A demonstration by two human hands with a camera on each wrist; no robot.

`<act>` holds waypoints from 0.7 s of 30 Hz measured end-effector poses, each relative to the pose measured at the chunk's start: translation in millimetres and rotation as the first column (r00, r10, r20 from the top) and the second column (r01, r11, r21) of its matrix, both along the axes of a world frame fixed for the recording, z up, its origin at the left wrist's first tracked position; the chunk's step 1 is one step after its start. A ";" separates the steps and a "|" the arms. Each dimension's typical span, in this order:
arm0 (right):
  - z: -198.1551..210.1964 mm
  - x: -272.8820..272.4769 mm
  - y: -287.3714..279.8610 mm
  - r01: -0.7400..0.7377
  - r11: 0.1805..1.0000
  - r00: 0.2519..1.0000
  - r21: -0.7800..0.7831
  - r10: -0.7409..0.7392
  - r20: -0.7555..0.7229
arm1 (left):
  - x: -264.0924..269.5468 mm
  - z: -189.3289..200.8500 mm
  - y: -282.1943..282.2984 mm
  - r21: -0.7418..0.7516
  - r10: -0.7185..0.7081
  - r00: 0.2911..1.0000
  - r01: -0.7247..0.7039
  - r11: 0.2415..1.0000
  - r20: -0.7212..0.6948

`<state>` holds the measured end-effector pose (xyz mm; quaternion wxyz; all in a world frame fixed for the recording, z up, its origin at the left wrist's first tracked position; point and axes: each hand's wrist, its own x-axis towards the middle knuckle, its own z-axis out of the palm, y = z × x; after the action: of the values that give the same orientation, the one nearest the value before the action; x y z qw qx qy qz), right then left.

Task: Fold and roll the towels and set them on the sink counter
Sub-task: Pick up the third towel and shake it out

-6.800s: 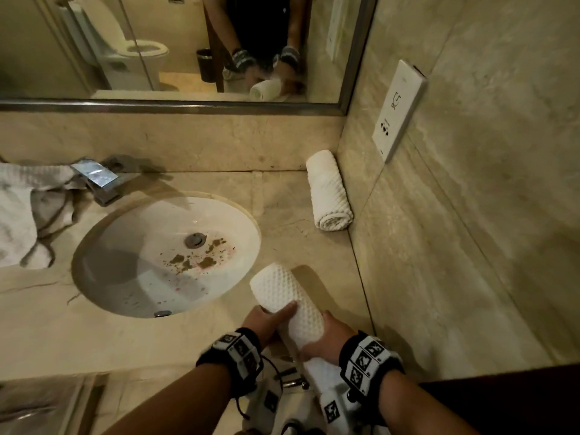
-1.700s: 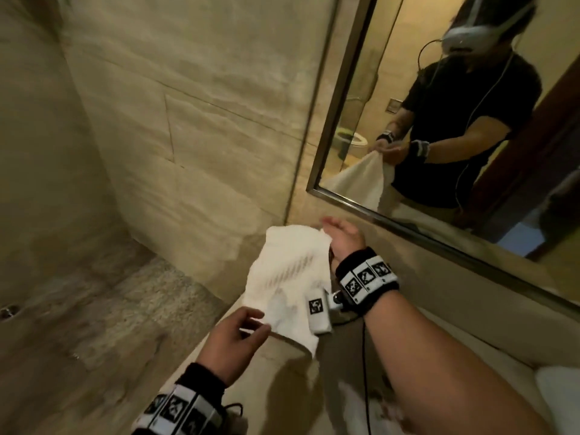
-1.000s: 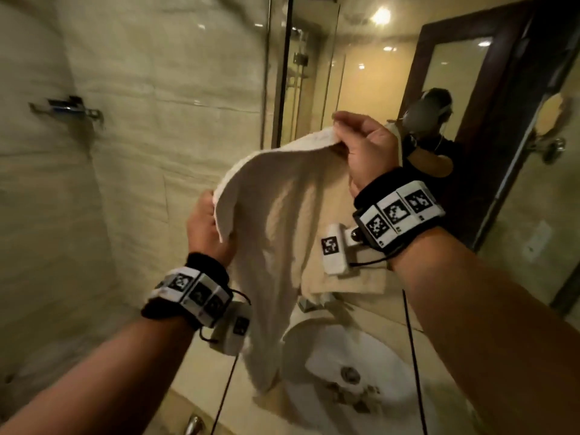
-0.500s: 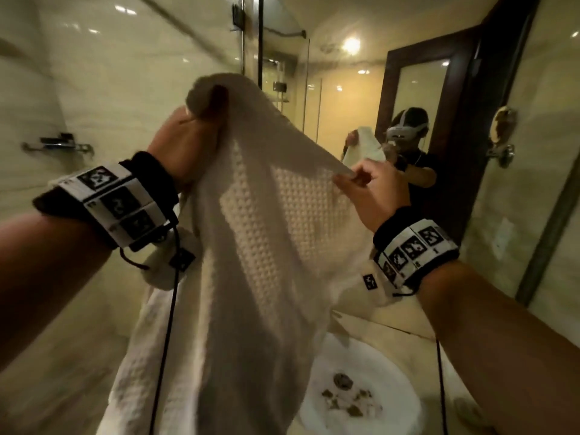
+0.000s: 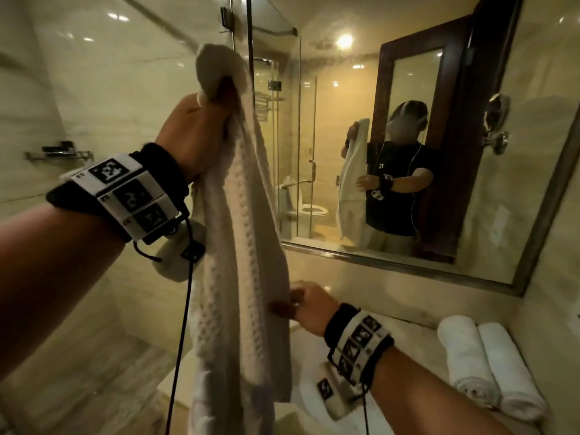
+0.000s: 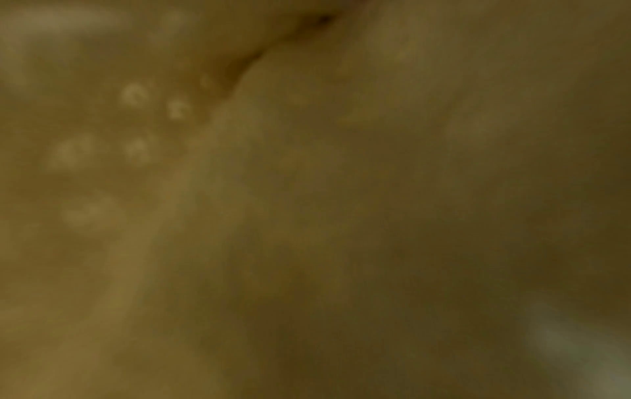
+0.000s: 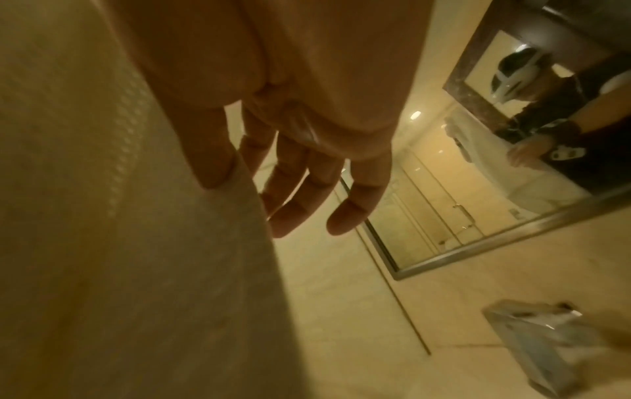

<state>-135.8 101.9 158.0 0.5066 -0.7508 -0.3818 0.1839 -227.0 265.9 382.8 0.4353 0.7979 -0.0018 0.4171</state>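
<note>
A white waffle-weave towel hangs lengthwise in front of me. My left hand is raised high and grips its top corner in a fist. My right hand is low at the towel's right edge. In the right wrist view the thumb lies on the front of the towel and the fingers stretch straight behind the edge. Blurred cloth fills the left wrist view. Two rolled white towels lie side by side on the sink counter at the right.
The wall mirror runs behind the counter and reflects a person holding the towel. The chrome faucet stands below my right hand. A glass shower door is behind the towel, with a tiled wall to the left.
My right hand has dropped from the towel's top edge to its side edge, lower down. The left hand still holds the corner high, and the towel now hangs narrow.
</note>
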 end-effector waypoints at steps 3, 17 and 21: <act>-34.7 14.8 5.0 0.155 0.984 0.983 -0.084 -0.146 0.109 | 2.8 -3.3 7.1 0.010 0.047 0.999 -0.047 0.999 -0.004; 96.0 57.1 -111.7 0.503 0.742 0.351 0.444 -0.645 0.679 | -17.2 -30.6 124.2 -0.092 0.325 0.940 -0.334 0.938 -0.103; 130.2 53.4 -119.9 0.459 0.784 0.266 0.418 -0.570 0.778 | -23.1 -32.5 141.5 -0.128 0.412 0.908 -0.418 0.899 -0.077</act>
<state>-82.4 -17.9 288.3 0.3068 -0.7865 -0.3290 -0.4233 -250.2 407.4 350.4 0.3917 0.7569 0.2080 0.4801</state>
